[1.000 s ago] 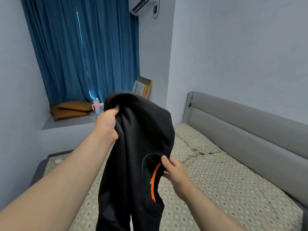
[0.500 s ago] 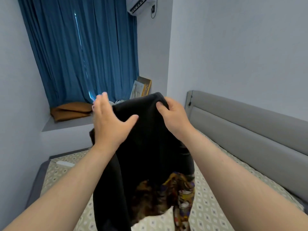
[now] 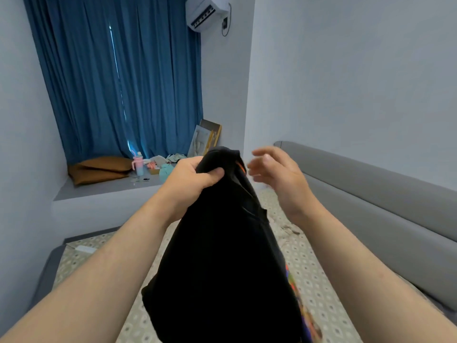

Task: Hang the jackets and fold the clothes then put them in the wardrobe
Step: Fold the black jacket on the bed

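Above the patterned beige bed [image 3: 319,290], the left hand [image 3: 191,178] grips the black fabric garment [image 3: 222,256]; the right hand [image 3: 277,174], blurred, seems spread and empty beside it.

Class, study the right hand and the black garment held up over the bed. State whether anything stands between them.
Nothing visible does. The right hand is open just beside the top of the black garment, with only air between them. The left hand grips that top.

A home bedroom: a bed [image 3: 319,288] with a grey padded headboard [image 3: 371,201], blue curtains [image 3: 118,78] and a wall air conditioner [image 3: 207,11].
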A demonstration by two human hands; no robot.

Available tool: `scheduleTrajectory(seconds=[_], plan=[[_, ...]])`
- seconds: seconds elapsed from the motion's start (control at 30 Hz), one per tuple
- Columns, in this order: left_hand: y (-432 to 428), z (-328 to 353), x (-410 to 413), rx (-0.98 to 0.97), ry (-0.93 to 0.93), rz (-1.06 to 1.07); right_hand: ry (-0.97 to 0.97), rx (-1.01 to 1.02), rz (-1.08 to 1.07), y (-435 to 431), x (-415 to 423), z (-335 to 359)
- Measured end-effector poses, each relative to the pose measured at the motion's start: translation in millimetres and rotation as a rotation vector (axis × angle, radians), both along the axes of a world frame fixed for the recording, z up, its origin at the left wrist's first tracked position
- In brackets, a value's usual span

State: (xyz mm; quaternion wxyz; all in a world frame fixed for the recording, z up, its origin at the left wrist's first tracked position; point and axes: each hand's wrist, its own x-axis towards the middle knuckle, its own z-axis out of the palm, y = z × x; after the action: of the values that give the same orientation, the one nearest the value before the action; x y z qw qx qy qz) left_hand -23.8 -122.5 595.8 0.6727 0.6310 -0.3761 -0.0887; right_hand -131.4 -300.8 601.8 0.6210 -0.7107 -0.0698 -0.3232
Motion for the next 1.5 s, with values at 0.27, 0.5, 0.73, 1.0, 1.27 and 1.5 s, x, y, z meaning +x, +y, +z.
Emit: scheduleTrajectory(seconds=[0.27,0.5,0.73,1.0,1.27,1.5], plan=[[2.7,11.6,-3.3,-0.139,0.138,-0.11,0.673,0.273,0.361,-13.4,-1.6,-119.9],[7.3,14.1,0.6,-0.176,0.172,-0.035,0.577,0.285,0.523,13.5,10.1,-118.3],[31.0,9.3,15.2,-0.196,0.102,0.144,0.369,0.309,0.452,48.2,19.9,-118.3],[66.9,12.5,16.6,-0.256,0.199,-0.06,0.467,0.088,0.42,75.1,37.7,-101.4],[85.7,6.0,22.0,-0.416,0.408,-0.192,0.576,0.211,0.783,80.8,46.6,-99.7],[80.6,3.9,18.2,-0.417,0.481,-0.155,0.603,0.239,0.709,85.6,45.8,-115.2]])
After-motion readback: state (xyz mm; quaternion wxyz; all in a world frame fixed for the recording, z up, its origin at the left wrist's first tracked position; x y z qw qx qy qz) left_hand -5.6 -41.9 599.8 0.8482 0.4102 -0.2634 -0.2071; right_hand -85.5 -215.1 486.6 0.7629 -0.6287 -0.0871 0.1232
